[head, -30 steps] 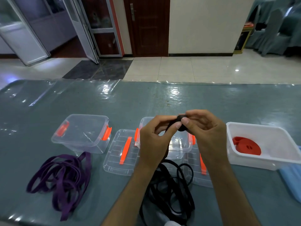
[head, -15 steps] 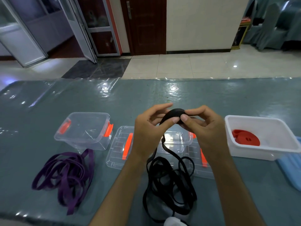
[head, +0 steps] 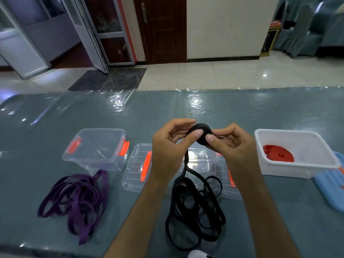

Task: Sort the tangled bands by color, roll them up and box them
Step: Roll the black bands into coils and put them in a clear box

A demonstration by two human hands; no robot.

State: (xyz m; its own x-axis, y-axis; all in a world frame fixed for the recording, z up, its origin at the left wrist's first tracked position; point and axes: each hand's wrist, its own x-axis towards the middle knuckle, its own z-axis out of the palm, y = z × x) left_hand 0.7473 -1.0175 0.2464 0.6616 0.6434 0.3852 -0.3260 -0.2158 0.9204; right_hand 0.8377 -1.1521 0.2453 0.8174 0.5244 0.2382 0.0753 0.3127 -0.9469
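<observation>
We hold a black roll (head: pixel 199 133) up between both hands, above the surface (head: pixel 167 108); our left hand (head: pixel 170 146) pinches it with thumb on the near face and fingers curled over the top, and our right hand (head: pixel 229 144) pinches its right edge between thumb and curled fingers, so both grips are closed on the roll; from the underside of the roll the loose black band (head: pixel 195 207) hangs down between our wrists and ends in a tangled heap lying on the surface just below the grip, between our forearms; behind the grip, partly hidden by our hands, stands a clear box (head: pixel 202 160), with one clear lid (head: pixel 135 170) lying flat to the lower left of the grip and a second lid (head: pixel 226 181) to the lower right, each with an orange handle; further left of the grip stands another clear box (head: pixel 96 148) with orange clips, closed or open we cannot tell; in front of that box, well to the lower left of the grip, a purple band (head: pixel 78 200) lies in a loose tangle on the surface; to the right of the grip a white tub (head: pixel 297 170) stands on the surface, and inside it lies a rolled red band (head: pixel 278 155); a blue lid (head: pixel 333 187) lies beside the tub at the far right edge.
</observation>
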